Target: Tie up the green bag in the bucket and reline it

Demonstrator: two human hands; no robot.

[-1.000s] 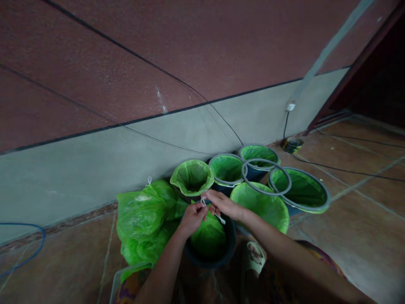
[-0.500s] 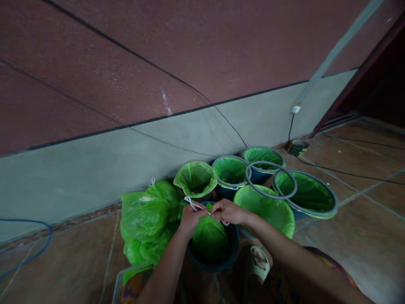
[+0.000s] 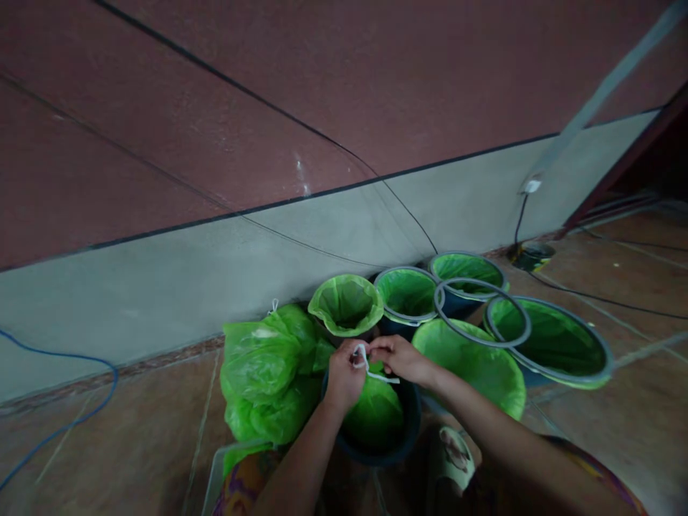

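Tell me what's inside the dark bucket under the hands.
A green bag sits inside the dark bucket. The left hand hides part of the rim; the bucket's bottom and anything in the bag are covered.

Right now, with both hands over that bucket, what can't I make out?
In the head view:
Whether the green bag holds anything: its film hides it.
How the white tie is looped at the left hand: too small, blurred.
The rest of the clear container: hidden by clothing and the bottom edge.
Ends of the blue cable: past the left edge.
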